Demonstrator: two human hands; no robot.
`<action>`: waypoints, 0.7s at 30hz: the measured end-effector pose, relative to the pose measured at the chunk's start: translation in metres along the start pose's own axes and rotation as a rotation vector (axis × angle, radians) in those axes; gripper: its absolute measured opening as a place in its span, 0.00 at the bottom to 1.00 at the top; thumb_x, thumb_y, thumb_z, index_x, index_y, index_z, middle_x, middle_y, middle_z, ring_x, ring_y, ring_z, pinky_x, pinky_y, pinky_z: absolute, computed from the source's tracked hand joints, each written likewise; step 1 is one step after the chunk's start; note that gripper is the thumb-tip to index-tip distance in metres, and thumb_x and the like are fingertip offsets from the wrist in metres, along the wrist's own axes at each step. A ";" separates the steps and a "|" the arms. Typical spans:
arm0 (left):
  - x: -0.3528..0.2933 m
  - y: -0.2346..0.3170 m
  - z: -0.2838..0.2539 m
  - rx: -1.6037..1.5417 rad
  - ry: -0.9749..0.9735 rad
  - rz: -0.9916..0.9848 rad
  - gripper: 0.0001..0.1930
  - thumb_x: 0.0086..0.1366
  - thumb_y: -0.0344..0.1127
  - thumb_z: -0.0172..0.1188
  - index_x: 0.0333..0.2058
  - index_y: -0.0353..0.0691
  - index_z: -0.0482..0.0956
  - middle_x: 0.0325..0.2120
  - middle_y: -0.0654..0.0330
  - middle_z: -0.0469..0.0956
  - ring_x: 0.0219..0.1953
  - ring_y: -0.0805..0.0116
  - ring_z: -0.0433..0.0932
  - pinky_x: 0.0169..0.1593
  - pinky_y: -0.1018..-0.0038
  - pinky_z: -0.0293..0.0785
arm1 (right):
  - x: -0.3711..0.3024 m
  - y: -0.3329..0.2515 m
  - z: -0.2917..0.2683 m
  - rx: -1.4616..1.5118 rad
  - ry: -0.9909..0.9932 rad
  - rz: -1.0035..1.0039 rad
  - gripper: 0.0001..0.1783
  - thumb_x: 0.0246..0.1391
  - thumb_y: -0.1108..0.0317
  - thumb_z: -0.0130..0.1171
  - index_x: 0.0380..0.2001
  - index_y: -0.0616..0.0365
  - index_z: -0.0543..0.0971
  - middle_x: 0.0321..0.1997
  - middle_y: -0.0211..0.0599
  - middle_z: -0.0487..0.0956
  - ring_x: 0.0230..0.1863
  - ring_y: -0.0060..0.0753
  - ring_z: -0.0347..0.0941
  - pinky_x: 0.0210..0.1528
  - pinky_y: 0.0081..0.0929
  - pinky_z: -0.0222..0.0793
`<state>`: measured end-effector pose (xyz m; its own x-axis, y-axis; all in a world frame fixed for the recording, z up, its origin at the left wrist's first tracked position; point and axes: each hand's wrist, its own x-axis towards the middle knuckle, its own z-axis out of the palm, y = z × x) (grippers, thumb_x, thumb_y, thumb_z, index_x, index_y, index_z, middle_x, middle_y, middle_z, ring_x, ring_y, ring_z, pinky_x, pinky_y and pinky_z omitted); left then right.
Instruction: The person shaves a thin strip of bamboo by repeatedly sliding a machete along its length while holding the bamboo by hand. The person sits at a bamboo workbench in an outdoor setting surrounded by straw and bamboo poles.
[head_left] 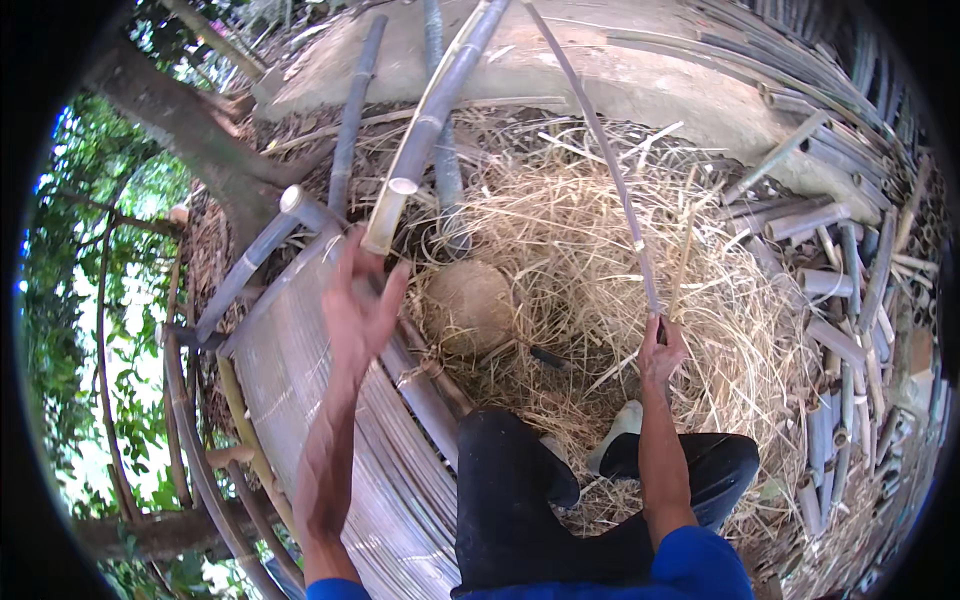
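Note:
My right hand (pixel 661 352) is closed around the lower end of a long, thin bamboo strip (pixel 600 138), which runs up past the top edge of the view. A pale, narrow sliver (pixel 686 238) rises beside that hand; whether I grip it too, I cannot tell. Slightly blurred, my left hand (pixel 362 312) is open with its fingers apart. It is just below the end of a split bamboo piece (pixel 386 222), and contact there is unclear. Alongside that piece slants a thick bamboo pole (pixel 428 128), its cut end towards me.
Straw-like bamboo shavings (pixel 560 220) cover the ground around a round wooden block (pixel 468 307). A small dark object (pixel 547 357) lies near my feet. At left is a bamboo slat platform (pixel 300 370); cut bamboo lengths (pixel 828 285) are heaped at right. A tree trunk (pixel 180 115) leans behind.

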<state>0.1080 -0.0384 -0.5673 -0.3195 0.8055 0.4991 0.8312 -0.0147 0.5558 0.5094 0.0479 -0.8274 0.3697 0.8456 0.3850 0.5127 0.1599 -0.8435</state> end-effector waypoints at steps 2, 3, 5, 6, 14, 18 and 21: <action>0.047 0.025 -0.007 -0.204 -0.006 -0.155 0.45 0.59 0.42 0.72 0.69 0.36 0.57 0.41 0.51 0.80 0.39 0.62 0.80 0.46 0.65 0.75 | 0.000 -0.013 0.000 0.023 -0.003 -0.112 0.10 0.57 0.67 0.68 0.35 0.64 0.83 0.24 0.39 0.75 0.24 0.34 0.69 0.28 0.31 0.65; 0.070 0.023 -0.011 -0.366 -0.006 -0.259 0.51 0.59 0.45 0.72 0.72 0.37 0.50 0.44 0.52 0.79 0.43 0.60 0.79 0.51 0.61 0.75 | -0.001 -0.017 0.002 0.034 -0.037 -0.112 0.10 0.57 0.67 0.68 0.35 0.64 0.83 0.24 0.39 0.75 0.24 0.34 0.69 0.28 0.31 0.65; 0.113 0.016 -0.024 -0.663 0.117 -0.398 0.53 0.62 0.53 0.67 0.73 0.36 0.43 0.51 0.44 0.74 0.47 0.54 0.78 0.53 0.52 0.74 | 0.003 -0.025 0.000 -0.014 -0.049 -0.213 0.10 0.58 0.66 0.67 0.35 0.63 0.81 0.27 0.39 0.75 0.25 0.34 0.69 0.27 0.31 0.64; 0.128 0.018 -0.031 -0.764 0.130 -0.426 0.53 0.63 0.56 0.64 0.73 0.34 0.41 0.52 0.40 0.72 0.49 0.51 0.77 0.53 0.50 0.73 | 0.010 -0.023 -0.007 -0.002 -0.113 -0.203 0.10 0.57 0.65 0.67 0.35 0.61 0.79 0.29 0.40 0.76 0.28 0.35 0.71 0.29 0.30 0.65; 0.146 -0.052 -0.083 -1.158 0.715 -0.484 0.21 0.75 0.52 0.39 0.25 0.45 0.56 0.16 0.69 0.50 0.16 0.74 0.49 0.20 0.74 0.48 | 0.057 -0.053 0.016 -0.451 0.140 -0.736 0.18 0.52 0.62 0.72 0.43 0.56 0.80 0.41 0.38 0.76 0.42 0.35 0.72 0.44 0.32 0.68; 0.125 -0.082 -0.086 -1.142 0.754 -0.326 0.24 0.77 0.55 0.35 0.26 0.44 0.60 0.16 0.67 0.51 0.16 0.73 0.50 0.19 0.74 0.48 | -0.007 -0.013 0.049 -0.194 -0.059 -0.296 0.25 0.46 0.58 0.75 0.45 0.55 0.77 0.46 0.43 0.73 0.52 0.44 0.70 0.59 0.40 0.63; 0.106 -0.098 -0.101 -1.076 0.732 -0.303 0.26 0.77 0.56 0.30 0.26 0.43 0.60 0.15 0.68 0.48 0.16 0.74 0.46 0.19 0.73 0.46 | -0.098 0.006 0.093 -0.169 -0.967 0.011 0.33 0.43 0.63 0.75 0.52 0.52 0.71 0.49 0.50 0.73 0.46 0.54 0.75 0.53 0.48 0.72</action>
<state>-0.0534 -0.0114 -0.5023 -0.8766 0.3639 0.3150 0.0226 -0.6226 0.7822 0.4041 0.0133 -0.9055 -0.3800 0.9113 -0.1586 0.6452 0.1383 -0.7514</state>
